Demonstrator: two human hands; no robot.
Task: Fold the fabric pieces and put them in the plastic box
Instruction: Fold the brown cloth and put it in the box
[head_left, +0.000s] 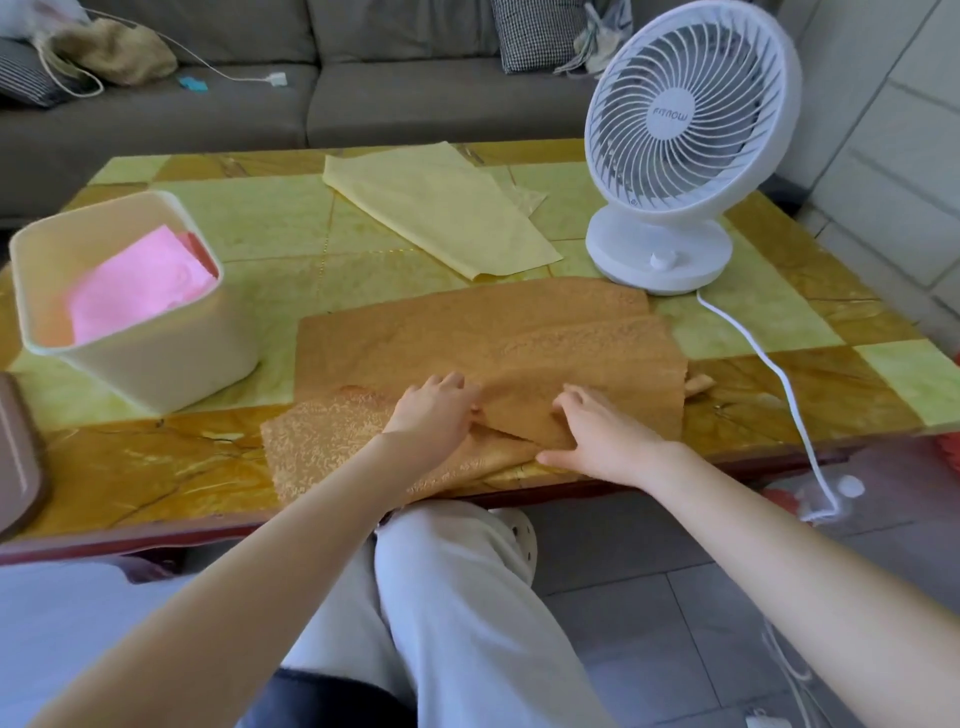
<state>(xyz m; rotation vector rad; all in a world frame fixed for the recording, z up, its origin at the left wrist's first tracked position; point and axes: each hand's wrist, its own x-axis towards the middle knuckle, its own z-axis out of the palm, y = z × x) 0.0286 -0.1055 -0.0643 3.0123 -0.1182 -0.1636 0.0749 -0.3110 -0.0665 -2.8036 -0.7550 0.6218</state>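
Note:
An orange patterned fabric (483, 338) lies spread on the table's near half, one part folded over and a corner hanging past the front edge. My left hand (434, 410) and my right hand (597, 436) both pinch a fold of it near the front edge, close together. A pale yellow fabric (441, 208) lies flat further back. The cream plastic box (150, 358) stands at the left, with a folded pink fabric (137, 288) inside.
A white desk fan (685, 150) stands at the table's right rear, its cable (779, 379) trailing over the right front edge. The tiled table (260, 223) is green and amber. A brown object (18, 457) sits at the far left. A grey sofa (363, 83) lies behind.

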